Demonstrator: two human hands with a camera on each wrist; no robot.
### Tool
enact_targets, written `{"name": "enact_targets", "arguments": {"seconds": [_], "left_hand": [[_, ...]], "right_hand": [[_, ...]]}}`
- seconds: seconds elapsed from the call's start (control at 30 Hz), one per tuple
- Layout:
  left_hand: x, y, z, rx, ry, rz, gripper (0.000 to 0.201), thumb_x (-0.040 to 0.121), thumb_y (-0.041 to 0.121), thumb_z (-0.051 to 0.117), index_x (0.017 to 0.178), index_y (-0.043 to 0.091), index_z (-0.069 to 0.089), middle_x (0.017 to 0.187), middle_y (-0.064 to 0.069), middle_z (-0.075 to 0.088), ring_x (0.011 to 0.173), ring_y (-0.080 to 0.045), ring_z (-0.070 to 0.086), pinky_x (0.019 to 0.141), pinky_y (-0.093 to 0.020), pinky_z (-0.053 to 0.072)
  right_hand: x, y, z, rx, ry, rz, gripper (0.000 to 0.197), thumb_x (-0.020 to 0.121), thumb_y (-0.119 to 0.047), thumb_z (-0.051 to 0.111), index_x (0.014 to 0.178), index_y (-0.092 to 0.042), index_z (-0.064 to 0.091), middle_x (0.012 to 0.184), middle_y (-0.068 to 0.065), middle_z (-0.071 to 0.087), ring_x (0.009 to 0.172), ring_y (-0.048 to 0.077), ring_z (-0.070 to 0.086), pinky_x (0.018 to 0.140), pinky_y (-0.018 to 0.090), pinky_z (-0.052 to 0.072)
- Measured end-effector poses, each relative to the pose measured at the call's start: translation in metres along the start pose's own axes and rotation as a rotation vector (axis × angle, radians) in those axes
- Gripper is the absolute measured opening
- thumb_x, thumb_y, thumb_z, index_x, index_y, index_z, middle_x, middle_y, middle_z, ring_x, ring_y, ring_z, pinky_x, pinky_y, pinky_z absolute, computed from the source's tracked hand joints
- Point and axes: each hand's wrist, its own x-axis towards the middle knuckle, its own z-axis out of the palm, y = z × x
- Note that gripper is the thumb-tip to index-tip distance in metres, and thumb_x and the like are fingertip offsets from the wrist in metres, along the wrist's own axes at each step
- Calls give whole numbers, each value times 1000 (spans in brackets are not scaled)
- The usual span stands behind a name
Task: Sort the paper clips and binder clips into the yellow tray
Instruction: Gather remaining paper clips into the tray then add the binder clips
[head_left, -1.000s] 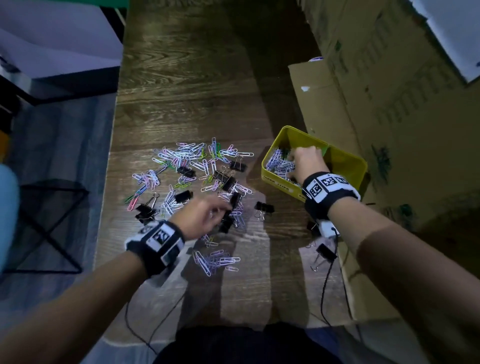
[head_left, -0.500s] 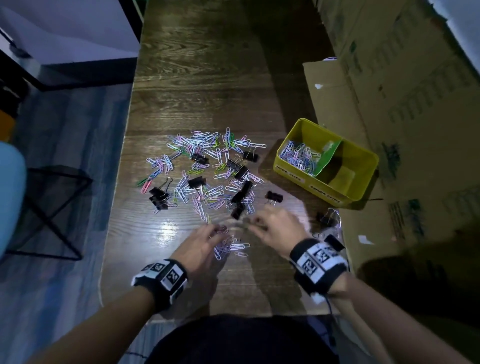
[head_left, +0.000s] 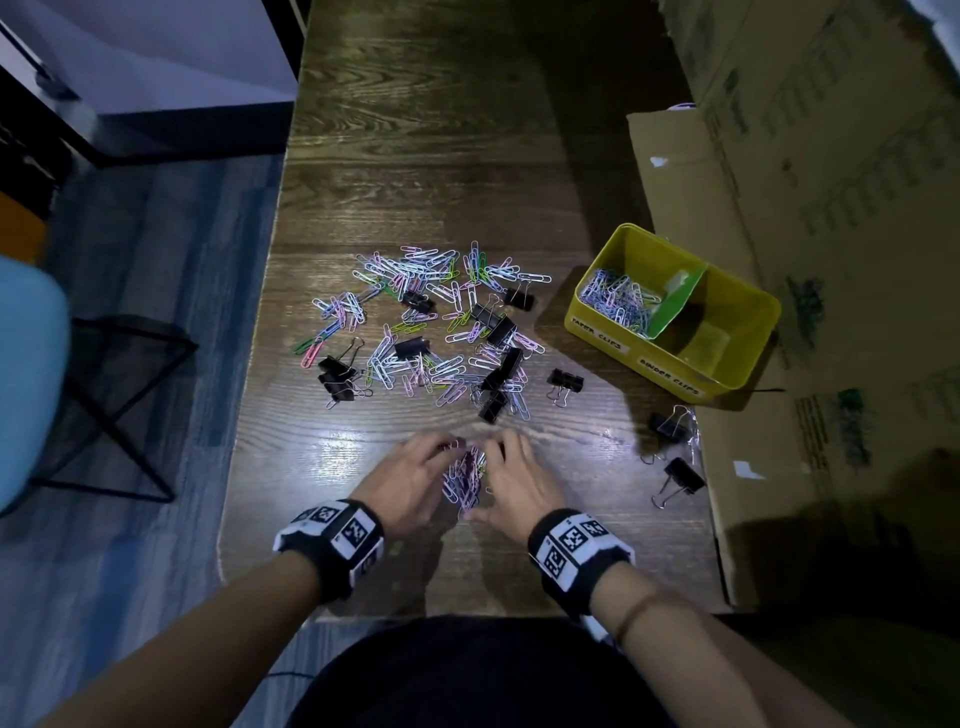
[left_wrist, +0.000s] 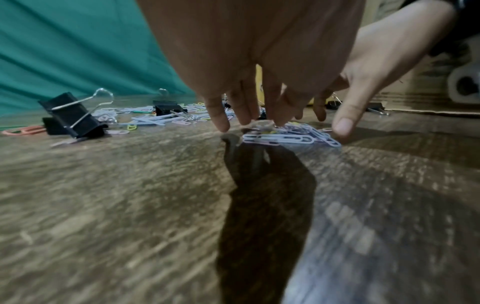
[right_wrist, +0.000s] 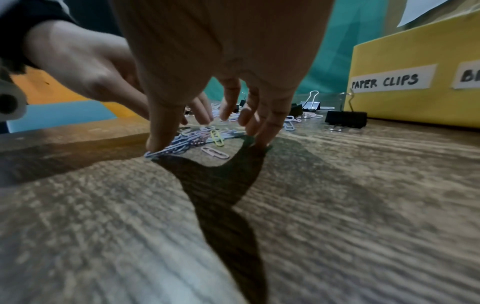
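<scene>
Loose coloured paper clips (head_left: 441, 332) and black binder clips (head_left: 501, 330) lie scattered mid-table. The yellow tray (head_left: 644, 358) stands at the right, split by a green divider (head_left: 678, 301). Its left compartment, labelled PAPER CLIPS, holds a heap of paper clips (head_left: 618, 304). Near the table's front edge, a small heap of paper clips (head_left: 465, 480) lies between both hands. My left hand (head_left: 434, 460) touches its left side with straight fingers (left_wrist: 221, 123). My right hand (head_left: 506, 460) brackets the right side, its thumb (right_wrist: 158, 142) pressing on the clips and its fingers on the wood.
Two binder clips (head_left: 670, 426) (head_left: 680, 480) lie near the table's right edge, another (head_left: 563, 384) left of the tray. Flattened cardboard (head_left: 737, 493) and stacked boxes (head_left: 831, 156) border the right side. A blue chair (head_left: 31, 374) and a black frame (head_left: 119, 395) stand off the left edge.
My right hand left the tray and came back to the front of the table. Both hands have drawn together around the small heap of paper clips.
</scene>
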Motion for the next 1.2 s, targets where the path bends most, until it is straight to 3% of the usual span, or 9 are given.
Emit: {"name": "enact_targets", "arguments": {"seconds": [0.13,0.3,0.5,0.67,0.77,0.87,1.03,1.13,1.2], "left_hand": [[2,6,-6,72,-133,-249,92,66,55,70,140,29,22,136,-8,36,111,-27,43,90,-44,47],[8,21,2,39,-200,-313,75,75,27,72,140,22,34,136,-8,34,111,-26,40,96,-34,40],[14,19,2,-58,-165,-334,52,75,18,69,125,16,55,126,-7,49,108,-30,46,95,-33,36],[18,13,-7,-72,-153,-218,40,78,18,68,117,8,61,115,-13,58,100,-35,56,87,-37,44],[20,13,-13,-20,-197,-176,35,84,21,63,115,4,59,111,-14,59,99,-33,57,85,-40,46],[20,14,-17,37,-218,-115,25,79,11,66,100,-3,62,94,-19,63,83,-38,62,71,-41,50],[22,22,-23,193,-223,-22,20,74,23,58,73,5,68,72,-7,64,66,-23,64,59,-27,52],[24,20,-24,192,-285,-30,26,88,18,51,97,-4,61,97,-21,62,91,-35,60,77,-40,49],[25,18,-22,156,-280,-54,24,87,14,54,101,-4,59,100,-22,62,93,-36,60,76,-41,48]], "right_hand": [[7,0,5,-29,-34,2,104,69,-51,75,147,-14,17,137,10,31,128,27,31,106,39,33],[17,-3,11,-24,-92,4,72,79,-36,71,138,-10,40,133,14,38,122,33,45,100,46,44],[17,0,9,5,-70,-61,34,85,-25,66,113,-8,57,124,12,46,110,33,52,90,46,48],[17,-1,10,153,-53,-20,29,91,-20,50,119,-17,54,126,9,49,110,34,53,88,44,48],[17,-5,6,300,-37,35,33,92,-3,45,123,-5,55,128,16,47,114,33,47,93,37,41],[17,-8,5,320,-2,67,41,88,1,47,127,-10,55,133,10,45,119,27,47,100,32,38],[20,-9,1,337,-11,133,39,83,1,51,119,-10,61,127,16,55,118,31,50,98,32,40],[23,-6,2,417,19,210,32,81,-3,56,107,-15,69,108,17,66,100,31,61,88,33,50],[26,-2,4,467,38,254,29,79,-5,60,103,-18,71,103,15,68,89,27,65,83,29,52]]}}
